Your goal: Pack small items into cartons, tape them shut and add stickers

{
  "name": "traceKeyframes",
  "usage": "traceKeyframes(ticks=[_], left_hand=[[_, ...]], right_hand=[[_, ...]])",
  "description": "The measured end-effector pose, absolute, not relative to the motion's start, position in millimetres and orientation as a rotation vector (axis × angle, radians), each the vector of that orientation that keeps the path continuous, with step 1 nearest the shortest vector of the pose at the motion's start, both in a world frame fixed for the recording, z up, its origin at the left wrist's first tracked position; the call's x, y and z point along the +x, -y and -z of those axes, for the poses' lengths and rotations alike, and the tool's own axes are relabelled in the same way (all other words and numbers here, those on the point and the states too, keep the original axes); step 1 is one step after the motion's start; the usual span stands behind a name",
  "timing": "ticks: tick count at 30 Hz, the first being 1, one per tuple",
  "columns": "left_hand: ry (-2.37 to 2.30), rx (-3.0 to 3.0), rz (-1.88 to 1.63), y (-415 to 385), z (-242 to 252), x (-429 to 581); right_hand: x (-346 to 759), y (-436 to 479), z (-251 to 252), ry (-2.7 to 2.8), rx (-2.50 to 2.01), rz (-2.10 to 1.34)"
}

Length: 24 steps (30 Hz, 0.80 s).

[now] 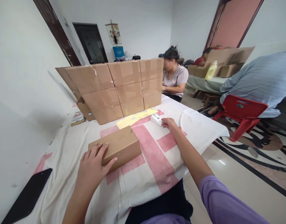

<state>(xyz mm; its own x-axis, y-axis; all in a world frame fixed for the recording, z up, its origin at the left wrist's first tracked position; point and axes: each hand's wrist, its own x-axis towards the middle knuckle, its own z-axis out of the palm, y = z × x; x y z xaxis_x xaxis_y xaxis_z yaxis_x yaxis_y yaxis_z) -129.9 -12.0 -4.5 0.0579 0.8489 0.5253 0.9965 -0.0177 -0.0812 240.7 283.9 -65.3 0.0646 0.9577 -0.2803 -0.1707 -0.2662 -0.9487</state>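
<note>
My left hand (94,161) is on the near left end of a closed brown cardboard box (121,144). Its fingers bend over the top and the thumb presses along the front side. My right hand (169,123) reaches farther out over the table, fingers curled together, the tips at the right end of a small white device (156,119) with a display on top. Whether anything small sits between those fingertips is hidden. Behind the box lies a yellow paper strip (127,122) with small blue-outlined marks.
A wall of stacked, taped cardboard boxes (129,87) stands across the table's far side. A dark phone-like slab (28,196) lies at left, a small booklet (78,119) farther back. A person (177,76) sits beyond the wall; another sits on a red chair (243,109) at right.
</note>
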Motion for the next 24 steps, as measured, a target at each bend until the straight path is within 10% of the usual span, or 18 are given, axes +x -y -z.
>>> traceKeyframes(ticks=[24], left_hand=[[1.846, -1.901, 0.484, 9, 17, -141]], right_hand=[[251, -287, 70, 0.963, -1.330, -1.506]])
